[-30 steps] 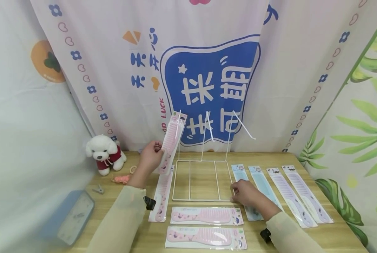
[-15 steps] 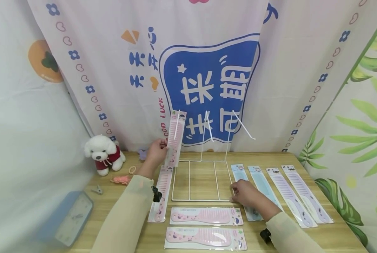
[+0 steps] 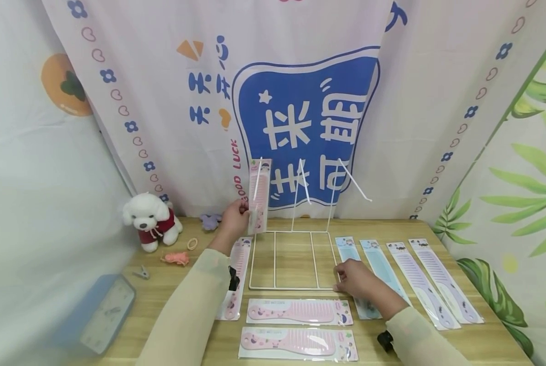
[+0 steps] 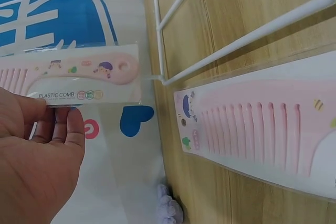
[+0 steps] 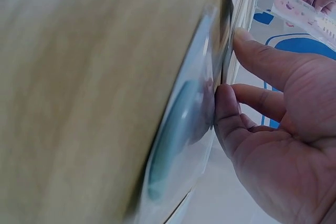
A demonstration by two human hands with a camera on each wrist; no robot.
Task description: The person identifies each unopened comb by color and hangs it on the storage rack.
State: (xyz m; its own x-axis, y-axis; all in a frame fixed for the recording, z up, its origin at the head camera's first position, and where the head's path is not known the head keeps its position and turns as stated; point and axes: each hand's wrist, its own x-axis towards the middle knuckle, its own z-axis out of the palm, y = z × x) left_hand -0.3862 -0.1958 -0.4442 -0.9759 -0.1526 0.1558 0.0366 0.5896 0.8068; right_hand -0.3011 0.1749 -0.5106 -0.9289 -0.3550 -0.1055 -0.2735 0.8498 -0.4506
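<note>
Comb pkg (image 3: 261,198), in L hand (image 3: 234,221), straighter now

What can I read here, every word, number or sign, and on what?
"PLASTIC COMB": the held comb package, in the left hand.
"GOOD LUCK", sideways: the curtain.
"天天开心": same curtain.
"未来可期": its blue patch.
Other print on the packages: too small to read.
Blue lettering, curtain's upper right: cut off, unreadable.
</note>
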